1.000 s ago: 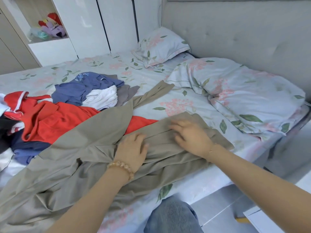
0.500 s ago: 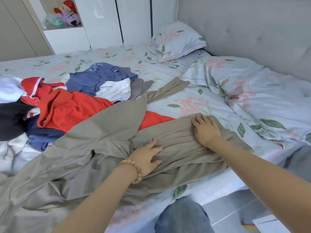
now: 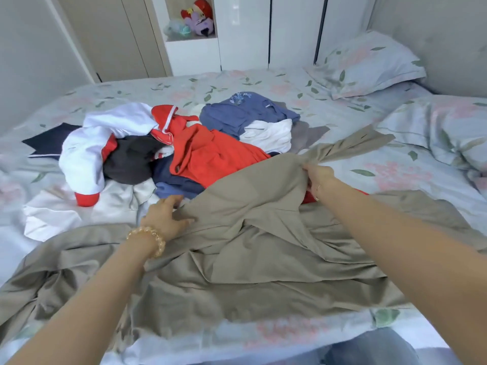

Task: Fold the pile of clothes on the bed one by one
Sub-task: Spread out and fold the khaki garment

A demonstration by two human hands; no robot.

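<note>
A large khaki garment point(image 3: 263, 246) lies spread and wrinkled across the near side of the bed. My right hand point(image 3: 317, 179) grips a bunched fold of it at its far edge and lifts it slightly. My left hand point(image 3: 167, 216) holds the garment's left edge, thumb on top of the cloth. Behind it sits the pile of clothes: a red garment point(image 3: 210, 154), a white and red jacket point(image 3: 102, 143), a dark grey piece point(image 3: 131, 162), a blue shirt point(image 3: 245, 111) and a white one point(image 3: 268, 135).
The bed point(image 3: 131, 90) has a floral sheet. Two floral pillows point(image 3: 366, 61) point(image 3: 442, 127) lie at the right by a padded headboard. White wardrobe doors point(image 3: 245, 30) stand behind, with plush toys point(image 3: 197, 19) in a niche. My knee in jeans shows at the bottom edge.
Both hands have left the khaki garment's near part, where they lay flat. The right now grips a fold farther away; the left holds the left edge. The view has swung left.
</note>
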